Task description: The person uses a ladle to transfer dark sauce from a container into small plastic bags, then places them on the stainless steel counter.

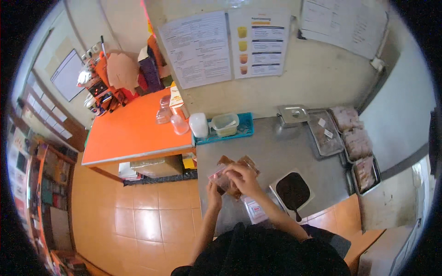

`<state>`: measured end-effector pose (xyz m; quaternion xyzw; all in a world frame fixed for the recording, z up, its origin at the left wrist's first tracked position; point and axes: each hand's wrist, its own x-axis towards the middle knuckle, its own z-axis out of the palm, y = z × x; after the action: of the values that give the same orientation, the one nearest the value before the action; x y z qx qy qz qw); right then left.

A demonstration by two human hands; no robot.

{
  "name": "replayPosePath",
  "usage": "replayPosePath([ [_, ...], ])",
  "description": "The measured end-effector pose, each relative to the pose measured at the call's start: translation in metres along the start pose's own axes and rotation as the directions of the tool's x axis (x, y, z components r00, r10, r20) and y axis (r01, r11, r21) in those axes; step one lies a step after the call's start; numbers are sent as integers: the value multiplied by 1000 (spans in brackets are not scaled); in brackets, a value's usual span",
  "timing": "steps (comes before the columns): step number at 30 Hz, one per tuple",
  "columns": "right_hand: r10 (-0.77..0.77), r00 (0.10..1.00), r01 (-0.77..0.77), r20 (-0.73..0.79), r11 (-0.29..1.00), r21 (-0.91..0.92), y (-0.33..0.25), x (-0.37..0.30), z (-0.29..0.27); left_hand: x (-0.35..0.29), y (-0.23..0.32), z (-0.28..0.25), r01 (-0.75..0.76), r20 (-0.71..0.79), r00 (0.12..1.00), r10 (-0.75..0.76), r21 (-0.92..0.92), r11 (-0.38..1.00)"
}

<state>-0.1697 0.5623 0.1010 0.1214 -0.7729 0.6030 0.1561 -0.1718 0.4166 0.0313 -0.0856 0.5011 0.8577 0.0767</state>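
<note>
Over the steel table, my left hand (213, 195) grips a small clear plastic bag (220, 176) with something brown in its lower part. My right hand (243, 178) is closed at the bag's upper edge, its fingertips pinching the plastic. Beneath and behind my hands lie more filled bags (249, 163) with brown contents, partly covered by my right hand. A flat pack of clear bags (254, 210) rests beside my right forearm. To its right stands a pale square container (293, 191) of dark brown paste or powder, with a dark spoon handle (299, 216) over its near edge.
A blue tray (249, 126) with white and clear tubs sits at the table's back left. At the right stand a lidded steel pan (293, 115), a clear-covered tray (325, 133) and several bins of bagged goods (358, 143). An orange table (133, 131) adjoins at left.
</note>
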Motion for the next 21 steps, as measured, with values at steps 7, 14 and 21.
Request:
replayPosePath([
  [7, -202, 906, 28, -372, 905, -425, -38, -43, -15, -49, -9, 38, 17, 245, 968, -54, 152, 988],
  [14, -87, 822, -249, -564, 834, -492, -66, -112, -73, -105, -19, 112, 76, 484, 845, -230, 317, 945],
  [21, 95, 723, -385, -684, 878, -284, -94, -172, -167, -156, -51, 180, -30, 598, 776, -198, 349, 937],
])
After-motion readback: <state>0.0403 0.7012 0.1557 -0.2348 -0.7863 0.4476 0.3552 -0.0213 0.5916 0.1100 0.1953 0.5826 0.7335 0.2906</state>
